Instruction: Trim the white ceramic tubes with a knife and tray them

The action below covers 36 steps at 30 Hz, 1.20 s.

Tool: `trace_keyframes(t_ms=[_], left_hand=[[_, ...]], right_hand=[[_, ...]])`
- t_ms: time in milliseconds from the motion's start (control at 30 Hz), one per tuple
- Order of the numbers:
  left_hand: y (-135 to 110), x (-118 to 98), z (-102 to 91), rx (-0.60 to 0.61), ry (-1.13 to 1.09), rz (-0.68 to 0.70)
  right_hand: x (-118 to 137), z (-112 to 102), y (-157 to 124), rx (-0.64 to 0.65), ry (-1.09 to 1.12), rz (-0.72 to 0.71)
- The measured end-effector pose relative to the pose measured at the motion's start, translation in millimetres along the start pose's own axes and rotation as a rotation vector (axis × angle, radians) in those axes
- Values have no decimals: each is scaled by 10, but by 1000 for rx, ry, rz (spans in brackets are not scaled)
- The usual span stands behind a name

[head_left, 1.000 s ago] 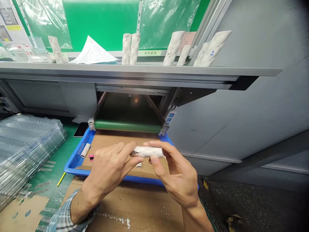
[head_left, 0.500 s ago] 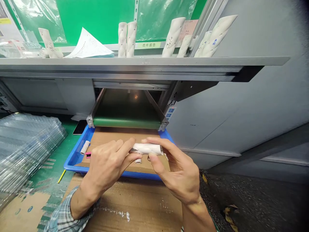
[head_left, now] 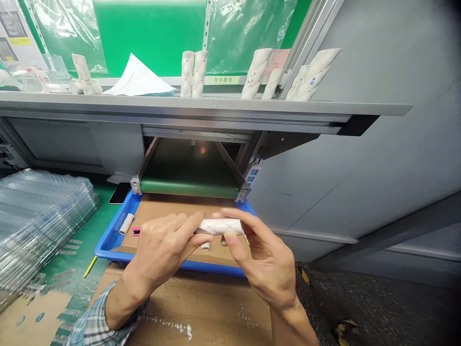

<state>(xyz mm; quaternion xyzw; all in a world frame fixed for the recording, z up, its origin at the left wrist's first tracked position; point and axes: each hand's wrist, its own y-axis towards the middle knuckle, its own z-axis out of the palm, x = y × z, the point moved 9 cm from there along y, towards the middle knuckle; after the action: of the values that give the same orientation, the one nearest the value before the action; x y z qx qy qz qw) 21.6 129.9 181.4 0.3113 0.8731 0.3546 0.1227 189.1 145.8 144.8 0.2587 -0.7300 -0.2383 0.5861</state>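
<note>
A short white tube [head_left: 222, 226] with small dents along its side lies level between my hands, above the blue tray. My right hand [head_left: 268, 254] is closed round its right end, thumb below and fingers over the top. My left hand [head_left: 165, 247] is closed at the tube's left end, where a grey metal tip shows beside the fingertips. Behind that hand pokes out a pink-and-black end [head_left: 136, 231], seemingly the handle of the same tool; most of it is hidden by the palm. A second white tube [head_left: 205, 246] is partly visible underneath.
The blue tray [head_left: 108, 249], lined with cardboard, holds another white tube [head_left: 126, 224] at left. A green conveyor [head_left: 190, 187] ends over its back edge. Stacked clear plastic trays [head_left: 43, 216], a phone [head_left: 119, 193] and a yellow stick [head_left: 90, 267] lie left. White tubes stand on the overhead shelf [head_left: 216, 103].
The view has tipped slightly, so the shelf sits lower in the picture. Both hands keep their hold, and the tube has turned or shifted only a little.
</note>
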Motion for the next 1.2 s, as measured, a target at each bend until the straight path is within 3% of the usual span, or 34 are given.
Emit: trace_keyframes(t_ms=[267,400,500,767,1000,1100,1200], left_hand=[[6,215,121,24,-577,-204],[21,252,90,-33,-675,-243],[19,270,114,-1,-731,-284],[-8,333,169,28,-765,-318],[-10,305,145,37,-760,-305],[5,291,88,-39,-705,-267],[0,269,55,-119,-582,-238]], right_hand=[[-4,32,43,-10,137,-12],[-44,44,76,-12,167,16],[-50,22,84,-29,175,37],[-108,10,64,-29,146,80],[-11,-11,74,-32,51,-24],[94,12,95,-27,-130,-116],[253,117,109,-13,-417,-299]])
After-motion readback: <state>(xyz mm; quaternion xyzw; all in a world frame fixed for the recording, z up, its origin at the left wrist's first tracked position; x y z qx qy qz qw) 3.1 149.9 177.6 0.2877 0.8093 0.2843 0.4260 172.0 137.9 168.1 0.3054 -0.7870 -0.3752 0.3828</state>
